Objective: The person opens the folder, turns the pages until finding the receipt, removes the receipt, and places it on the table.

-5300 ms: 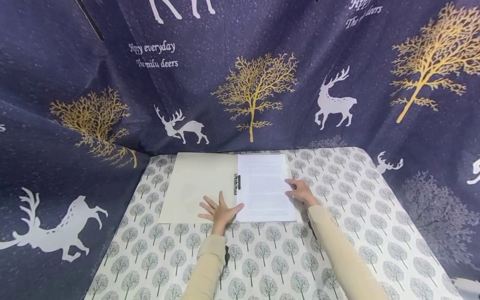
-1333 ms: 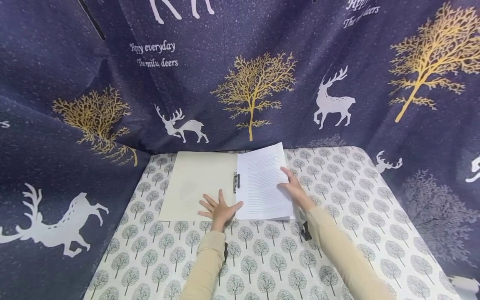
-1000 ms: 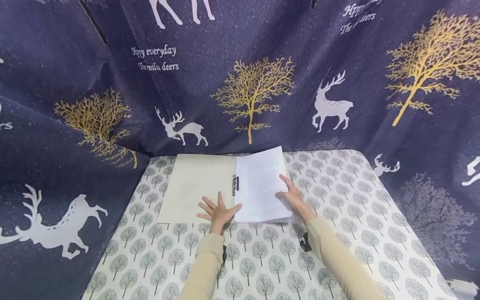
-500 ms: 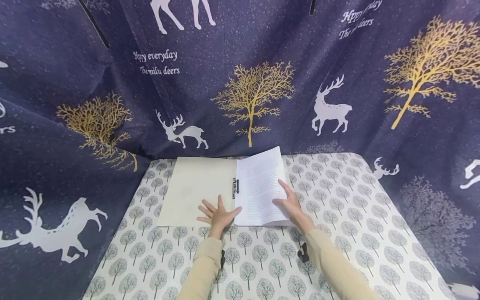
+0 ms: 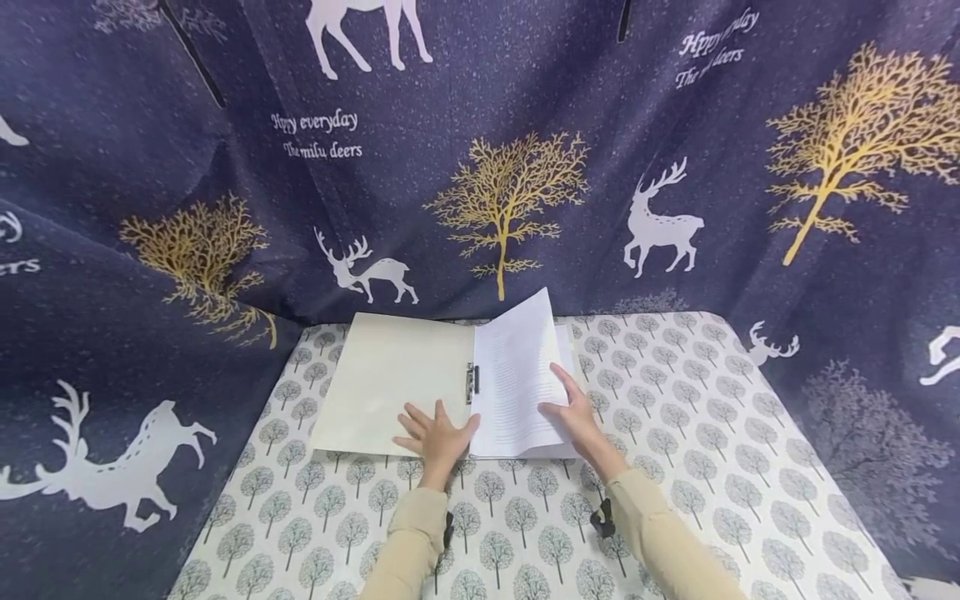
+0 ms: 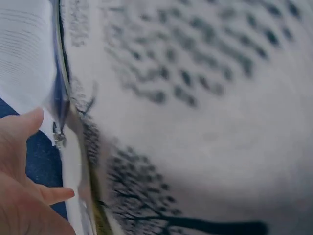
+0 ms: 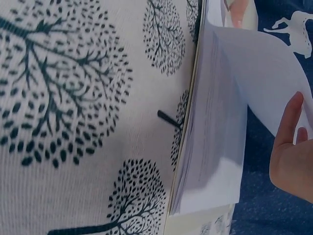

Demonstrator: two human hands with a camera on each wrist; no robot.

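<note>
An open cream clip folder [image 5: 375,367] lies on the table, its metal clip [image 5: 471,383] at the spine. Printed sheets are stacked on its right side; in the right wrist view the stack [image 7: 210,147] lies flat under a raised sheet [image 7: 264,58]. My right hand [image 5: 577,417] pinches that sheet [image 5: 517,358] by its right edge, and the sheet curves up and leftward. My left hand [image 5: 442,437] rests with spread fingers on the folder's left cover near the front edge, thumb at the pages' lower left corner. The left wrist view shows this thumb [image 6: 32,120] beside the paper.
A white tablecloth [image 5: 495,533] with grey tree prints covers the table. Behind and beside it hangs a dark blue curtain [image 5: 450,225] with deer and golden trees. Black straps [image 5: 602,518] sit at the wrists.
The stack lay flat at first, with my right hand at its edge. Since then that hand has lifted the top sheet and drawn its edge leftward. My left hand stays in place.
</note>
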